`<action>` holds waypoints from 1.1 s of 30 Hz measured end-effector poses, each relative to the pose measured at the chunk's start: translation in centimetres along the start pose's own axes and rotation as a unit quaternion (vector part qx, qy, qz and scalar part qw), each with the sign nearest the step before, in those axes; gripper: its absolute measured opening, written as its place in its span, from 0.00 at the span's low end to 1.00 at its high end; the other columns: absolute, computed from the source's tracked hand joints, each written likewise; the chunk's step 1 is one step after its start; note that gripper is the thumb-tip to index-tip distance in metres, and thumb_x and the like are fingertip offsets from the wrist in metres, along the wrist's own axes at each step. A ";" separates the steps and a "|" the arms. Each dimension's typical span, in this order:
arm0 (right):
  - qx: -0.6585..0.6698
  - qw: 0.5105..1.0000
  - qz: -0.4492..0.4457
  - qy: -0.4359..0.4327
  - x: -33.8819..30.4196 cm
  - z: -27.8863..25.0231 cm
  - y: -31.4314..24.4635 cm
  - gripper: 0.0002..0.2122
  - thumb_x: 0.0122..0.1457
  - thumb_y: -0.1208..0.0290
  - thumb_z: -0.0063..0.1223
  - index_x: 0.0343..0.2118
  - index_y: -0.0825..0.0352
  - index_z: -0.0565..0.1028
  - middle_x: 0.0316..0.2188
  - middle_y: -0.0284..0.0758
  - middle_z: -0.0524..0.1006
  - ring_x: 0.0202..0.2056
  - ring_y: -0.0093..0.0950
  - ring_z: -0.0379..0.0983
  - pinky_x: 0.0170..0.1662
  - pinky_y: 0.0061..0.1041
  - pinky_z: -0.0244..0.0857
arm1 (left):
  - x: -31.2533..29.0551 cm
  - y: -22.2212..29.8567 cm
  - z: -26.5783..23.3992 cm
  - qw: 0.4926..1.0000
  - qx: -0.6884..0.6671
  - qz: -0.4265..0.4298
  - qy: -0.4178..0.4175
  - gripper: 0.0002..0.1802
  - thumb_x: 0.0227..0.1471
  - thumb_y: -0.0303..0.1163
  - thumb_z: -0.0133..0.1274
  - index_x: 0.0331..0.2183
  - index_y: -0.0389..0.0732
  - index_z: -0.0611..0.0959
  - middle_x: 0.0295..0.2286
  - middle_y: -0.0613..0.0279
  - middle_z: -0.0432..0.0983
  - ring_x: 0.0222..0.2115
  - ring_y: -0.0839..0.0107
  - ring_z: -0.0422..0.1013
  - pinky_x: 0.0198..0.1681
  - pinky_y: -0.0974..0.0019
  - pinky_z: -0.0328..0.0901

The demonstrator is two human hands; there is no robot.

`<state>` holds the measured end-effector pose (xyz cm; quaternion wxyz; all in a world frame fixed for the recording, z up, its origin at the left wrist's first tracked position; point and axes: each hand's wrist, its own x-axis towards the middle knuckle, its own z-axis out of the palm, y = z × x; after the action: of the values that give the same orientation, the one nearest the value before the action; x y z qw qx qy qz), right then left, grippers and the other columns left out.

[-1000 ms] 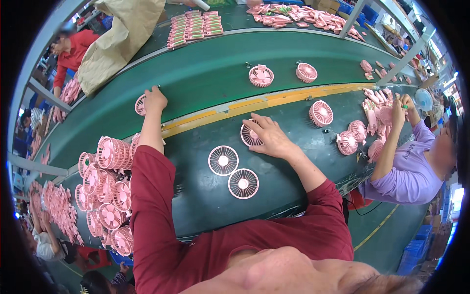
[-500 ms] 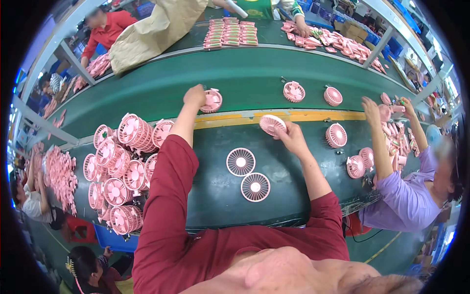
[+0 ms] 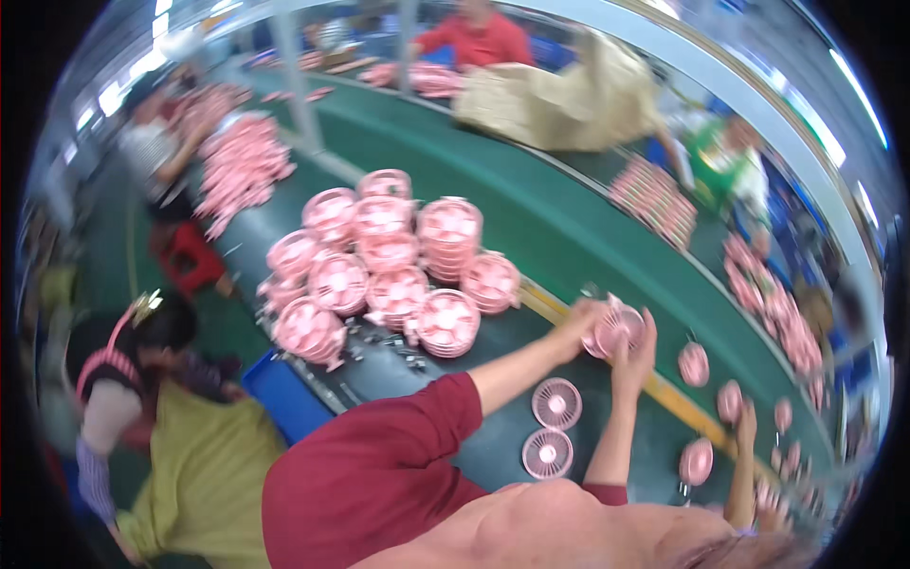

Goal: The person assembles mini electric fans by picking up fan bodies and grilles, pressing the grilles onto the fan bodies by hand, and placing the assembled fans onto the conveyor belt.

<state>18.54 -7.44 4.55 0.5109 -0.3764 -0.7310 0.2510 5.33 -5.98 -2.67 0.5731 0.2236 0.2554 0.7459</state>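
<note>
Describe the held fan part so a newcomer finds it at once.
Follow the yellow strip beside the green belt. Near it, the person's left hand and right hand hold a round pink fan part. Unlike the two grilles lying nearby, it sits between both hands.

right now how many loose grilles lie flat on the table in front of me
2. The far grille lies on the table, closer to your left hand; the near grille lies beside it, closer to you. More may be hidden.

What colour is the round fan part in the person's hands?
The round fan part is pink, though blurred; the head view shows it best.
</note>
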 end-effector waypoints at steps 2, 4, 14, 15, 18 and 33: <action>-0.122 0.990 -0.071 -0.023 -0.4 -2.0 -0.5 0.24 0.53 0.80 0.48 0.57 0.67 0.67 0.55 0.46 0.67 0.56 0.42 0.63 0.60 0.35 0.56 | -1.8 2.2 3.2 0.982 -0.064 -0.088 -0.154 0.15 0.60 0.38 0.50 0.44 0.38 0.77 0.39 0.62 0.77 0.37 0.75 0.75 0.40 0.68 0.71; -0.141 0.980 -0.132 -0.036 -0.7 -0.2 -1.8 0.24 0.55 0.80 0.47 0.57 0.66 0.67 0.57 0.46 0.65 0.58 0.43 0.61 0.60 0.37 0.55 | -3.2 3.6 2.3 0.972 -0.114 -0.138 -0.150 0.19 0.62 0.44 0.46 0.46 0.41 0.76 0.40 0.63 0.77 0.39 0.74 0.75 0.43 0.65 0.72; -0.082 0.977 -0.146 -0.130 -1.5 2.7 -1.5 0.39 0.60 0.39 0.40 0.63 0.70 0.56 0.62 0.50 0.55 0.62 0.48 0.53 0.63 0.42 0.48 | -2.9 3.6 1.7 0.996 -0.041 -0.069 -0.031 0.18 0.63 0.45 0.41 0.48 0.45 0.69 0.39 0.66 0.71 0.40 0.76 0.70 0.43 0.68 0.68; -0.031 0.987 -0.103 -0.123 -1.6 3.1 -1.0 0.43 0.58 0.35 0.39 0.63 0.70 0.54 0.62 0.51 0.54 0.62 0.48 0.53 0.62 0.41 0.48 | -3.5 4.0 2.7 0.999 0.016 -0.030 -0.017 0.18 0.64 0.44 0.41 0.49 0.44 0.69 0.40 0.65 0.70 0.41 0.76 0.69 0.44 0.69 0.66; 0.063 0.993 -0.023 -0.095 -2.4 4.2 -0.6 0.44 0.59 0.33 0.35 0.64 0.71 0.51 0.61 0.48 0.55 0.61 0.43 0.54 0.62 0.39 0.50 | -5.0 3.8 4.8 0.981 0.134 0.142 0.003 0.19 0.63 0.41 0.42 0.50 0.39 0.67 0.44 0.57 0.69 0.46 0.69 0.67 0.50 0.66 0.62; 0.159 0.976 0.093 -0.115 -0.9 2.2 1.9 0.23 0.67 0.59 0.40 0.60 0.68 0.61 0.56 0.40 0.65 0.55 0.32 0.63 0.58 0.30 0.57 | -4.5 2.9 1.5 0.831 0.532 0.162 -0.004 0.25 0.62 0.45 0.39 0.52 0.37 0.68 0.48 0.46 0.67 0.51 0.49 0.62 0.56 0.53 0.56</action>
<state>17.23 -6.99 1.86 0.4509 -0.3257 -0.6974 0.4519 5.17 -10.79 0.13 0.2371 0.5354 0.5705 0.5760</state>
